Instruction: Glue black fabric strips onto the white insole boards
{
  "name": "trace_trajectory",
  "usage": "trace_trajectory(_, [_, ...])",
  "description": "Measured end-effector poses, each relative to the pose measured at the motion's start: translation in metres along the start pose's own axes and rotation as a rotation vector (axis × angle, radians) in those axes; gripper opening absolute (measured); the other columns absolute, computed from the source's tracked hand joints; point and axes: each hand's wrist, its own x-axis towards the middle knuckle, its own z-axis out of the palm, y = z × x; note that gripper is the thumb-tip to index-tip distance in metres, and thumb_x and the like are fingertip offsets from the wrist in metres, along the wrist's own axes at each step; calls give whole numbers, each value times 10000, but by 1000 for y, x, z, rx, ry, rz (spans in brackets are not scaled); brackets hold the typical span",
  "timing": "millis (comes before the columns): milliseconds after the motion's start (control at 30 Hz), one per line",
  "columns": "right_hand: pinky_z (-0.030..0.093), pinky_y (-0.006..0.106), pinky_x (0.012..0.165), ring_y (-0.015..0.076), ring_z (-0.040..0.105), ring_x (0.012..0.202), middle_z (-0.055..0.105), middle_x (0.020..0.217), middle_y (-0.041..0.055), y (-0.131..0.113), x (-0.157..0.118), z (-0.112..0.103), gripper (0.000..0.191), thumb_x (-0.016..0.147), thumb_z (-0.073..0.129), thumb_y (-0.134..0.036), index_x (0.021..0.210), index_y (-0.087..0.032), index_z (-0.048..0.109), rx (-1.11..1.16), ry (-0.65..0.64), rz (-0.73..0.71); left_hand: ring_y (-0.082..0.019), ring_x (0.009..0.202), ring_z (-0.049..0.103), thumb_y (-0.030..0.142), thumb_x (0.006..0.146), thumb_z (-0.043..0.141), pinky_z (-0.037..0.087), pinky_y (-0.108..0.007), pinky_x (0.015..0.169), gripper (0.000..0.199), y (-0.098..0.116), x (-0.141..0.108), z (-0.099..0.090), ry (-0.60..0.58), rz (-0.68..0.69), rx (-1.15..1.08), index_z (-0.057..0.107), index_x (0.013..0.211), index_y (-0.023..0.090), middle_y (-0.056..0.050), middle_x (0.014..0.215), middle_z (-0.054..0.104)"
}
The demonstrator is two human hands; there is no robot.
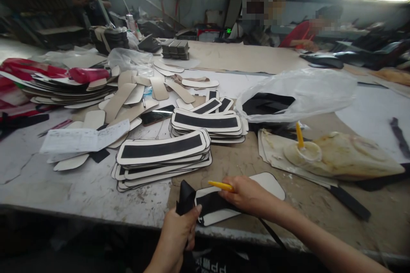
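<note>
A curved white panel (267, 182) lies at the table's front edge with a black strip (208, 202) along it. My left hand (184, 226) is closed on folded black material (186, 196) at the panel's left end. Over the panel, my right hand (238, 194) holds a yellow stick (221, 185) pointing left, its fingers resting on the black strip. Just behind are two stacks of white panels with black centres, a nearer stack (163, 151) and a farther stack (206, 123).
An open pot (303, 152) with a yellow tool (300, 134) stands at right beside a stained bag (349, 153). Clear plastic (314, 94) lies behind it. Papers (86, 138), a phone (156, 115) and loose beige pieces (120, 100) are at left. A person in red (296, 34) sits across the table.
</note>
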Motion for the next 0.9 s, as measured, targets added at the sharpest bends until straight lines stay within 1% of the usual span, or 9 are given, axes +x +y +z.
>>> trace_trajectory(133, [267,225,498,146,564,600,647,680,27,6,-7,-6,217,780,516,-362,805,-197,654,-10,-8,10,-16,288,187,396,569,667,118,-177,320,348,3,-2,2,28,3,9,380,527,204,116,322,275])
trace_trajectory(267, [298,231,523,164,584,634,658,691,32,35,-32,-20,191,753,543,-356,742,-197,648,-3,-53,58,-18,292,175,389,577,654,118,-181,325,339,11,-3,-6,62,47,58,369,528,212,125,315,254])
trace_trajectory(367, [341,227,583,156,578,668,646,743,31,57,-55,-24,160,771,506,-298,729,-189,615,43,3,119,-21,280,185,411,575,661,119,-183,324,382,15,-1,-14,99,85,127,343,487,217,113,299,262])
trace_trajectory(433, [358,228,622,151,569,691,630,780,36,67,-66,-20,151,793,469,-271,750,-183,585,68,84,146,-28,271,191,429,562,660,127,-188,318,409,13,2,-17,126,108,163,320,463,225,104,293,268])
trace_trajectory(533, [362,239,632,159,575,708,626,807,46,72,-70,-5,162,840,419,-285,812,-183,541,79,182,213,-51,252,205,431,559,648,136,-204,312,371,8,7,-17,182,152,231,354,466,224,97,269,274])
trace_trajectory(600, [355,250,619,174,590,717,637,807,52,72,-69,5,183,869,398,-317,847,-189,526,33,234,282,-72,239,236,448,570,649,148,-216,310,369,3,9,-17,194,180,302,381,466,216,82,254,292])
trace_trajectory(667, [346,262,607,195,602,732,645,806,62,71,-66,13,197,881,400,-346,866,-195,526,-69,278,358,-92,240,280,487,568,662,180,-225,311,402,-1,11,-19,182,189,360,393,459,209,66,252,321])
trace_trajectory(767, [347,271,608,218,616,762,653,835,80,72,-62,21,206,880,426,-368,884,-196,539,-189,312,414,-107,258,321,518,552,682,219,-231,320,418,-6,13,-22,200,187,395,422,479,199,63,263,349])
trace_trajectory(900, [357,270,603,222,630,761,668,836,74,78,-59,25,209,882,430,-363,897,-192,548,-159,304,388,-119,265,319,523,553,692,222,-248,331,412,-6,13,-23,208,185,409,445,494,199,63,260,348])
